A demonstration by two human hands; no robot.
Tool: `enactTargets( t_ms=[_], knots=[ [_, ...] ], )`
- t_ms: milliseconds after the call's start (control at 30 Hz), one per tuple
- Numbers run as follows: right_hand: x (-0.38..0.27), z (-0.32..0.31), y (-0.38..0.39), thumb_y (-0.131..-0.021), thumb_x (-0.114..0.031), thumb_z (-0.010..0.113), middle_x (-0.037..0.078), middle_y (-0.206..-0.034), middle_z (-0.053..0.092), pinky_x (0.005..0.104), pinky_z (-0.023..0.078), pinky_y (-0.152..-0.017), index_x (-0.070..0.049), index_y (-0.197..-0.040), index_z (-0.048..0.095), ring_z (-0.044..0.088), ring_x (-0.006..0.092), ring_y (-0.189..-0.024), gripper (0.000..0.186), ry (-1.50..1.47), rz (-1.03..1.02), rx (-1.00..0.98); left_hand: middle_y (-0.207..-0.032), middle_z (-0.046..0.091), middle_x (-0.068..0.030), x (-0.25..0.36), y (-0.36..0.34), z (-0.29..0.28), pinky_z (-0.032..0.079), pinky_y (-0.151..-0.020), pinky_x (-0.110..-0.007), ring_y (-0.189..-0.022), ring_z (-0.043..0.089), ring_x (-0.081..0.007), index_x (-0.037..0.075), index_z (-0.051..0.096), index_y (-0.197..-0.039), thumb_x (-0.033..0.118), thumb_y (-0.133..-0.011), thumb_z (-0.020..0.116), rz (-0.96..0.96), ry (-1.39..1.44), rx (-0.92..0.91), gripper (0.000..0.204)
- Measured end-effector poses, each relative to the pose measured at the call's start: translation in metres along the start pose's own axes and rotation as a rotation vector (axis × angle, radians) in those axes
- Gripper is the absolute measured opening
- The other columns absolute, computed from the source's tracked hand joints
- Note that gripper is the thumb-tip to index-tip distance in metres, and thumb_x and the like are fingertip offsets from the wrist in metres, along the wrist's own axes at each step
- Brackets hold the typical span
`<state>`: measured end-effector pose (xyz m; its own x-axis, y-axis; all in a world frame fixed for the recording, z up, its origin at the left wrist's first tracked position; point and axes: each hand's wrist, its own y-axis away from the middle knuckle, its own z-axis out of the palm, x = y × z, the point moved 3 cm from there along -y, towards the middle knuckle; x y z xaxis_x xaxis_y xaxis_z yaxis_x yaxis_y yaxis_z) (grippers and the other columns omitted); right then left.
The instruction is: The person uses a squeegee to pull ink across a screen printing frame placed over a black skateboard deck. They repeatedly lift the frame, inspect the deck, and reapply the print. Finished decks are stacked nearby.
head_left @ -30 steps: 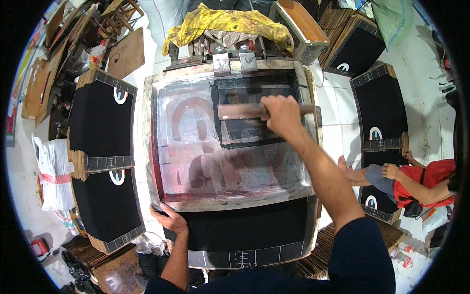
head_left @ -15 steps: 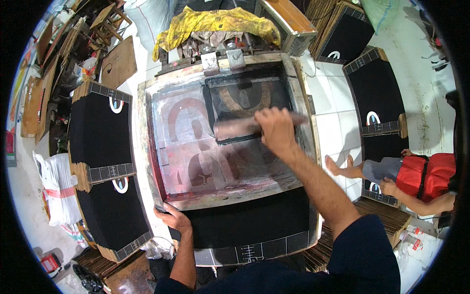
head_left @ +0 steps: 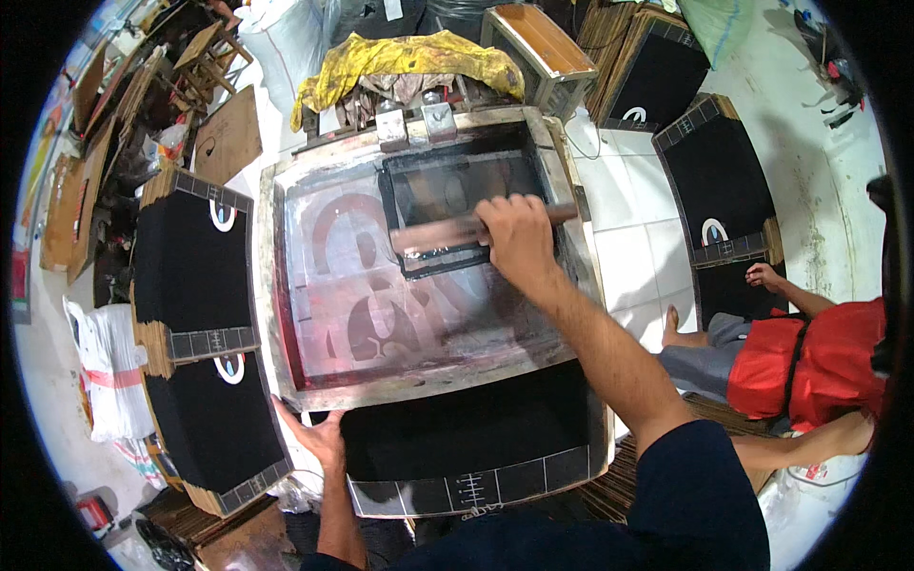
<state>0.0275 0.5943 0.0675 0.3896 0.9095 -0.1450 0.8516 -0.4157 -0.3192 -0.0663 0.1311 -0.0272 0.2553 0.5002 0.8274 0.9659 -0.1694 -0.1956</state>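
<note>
Right hand (head_left: 517, 238) clamped on the squeegee (head_left: 433, 235), fingers curled over its back near mid-length. Left hand (head_left: 319, 440) lay at the near left corner of the screen (head_left: 438, 382), fingers spread and thumb well apart; whether it bore any of the frame's weight could not be told.

Changes against the frame half a second earlier: squeegee sat higher in the dark panel (head_left: 457, 176), the panel's near border now showing below it. The curved figure inside the panel, distinct before, had turned dim. Left hand had opened out from its bent-finger hold on the corner. Co-worker's hand (head_left: 762, 276), at right, was now raised over a black board.

Squeegee: long brown bar, blurred, lying crosswise over the far right part of the screen, its right end near the side rail. Screen: worn pale frame, mesh (head_left: 314, 328) cloudy and pinkish with large darker shapes, red staining along the left inner edge. Two metal clamps (head_left: 391, 130) stood at its far rail, a yellow cloth (head_left: 409, 67) beyond. Black board (head_left: 457, 433) protruded from beneath the near rail.
</note>
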Motion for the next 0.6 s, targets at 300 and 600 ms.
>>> enactTargets(
  t_ms=[300,600],
  knots=[
    [0.006,0.005,-0.003,-0.072,-0.006,0.081,0.006,-0.100,0.070,0.0455,0.045,-0.086,-0.010,-0.108,0.068,0.064,0.0298,-0.101,0.039,-0.103,-0.037,-0.205,-0.163,0.034,-0.0267,0.010,0.000,-0.002,0.020,-0.129,-0.045,-0.152,0.031,-0.0357,-0.003,0.023,-0.162,0.006,-0.058,0.099,-0.150,-0.015,-0.084,0.129],
    [0.055,0.047,-0.120,-0.078,-0.025,0.085,0.009,-0.107,0.076,0.0528,0.048,-0.092,-0.015,-0.110,0.072,0.070,0.0320,-0.107,0.036,-0.051,-0.048,-0.271,-0.159,0.039,-0.0258,-0.002,0.000,-0.004,0.028,-0.125,-0.047,-0.147,0.038,-0.0349,-0.001,0.023,-0.162,0.024,-0.053,0.104,-0.127,0.107,-0.077,0.139]
  ],
)
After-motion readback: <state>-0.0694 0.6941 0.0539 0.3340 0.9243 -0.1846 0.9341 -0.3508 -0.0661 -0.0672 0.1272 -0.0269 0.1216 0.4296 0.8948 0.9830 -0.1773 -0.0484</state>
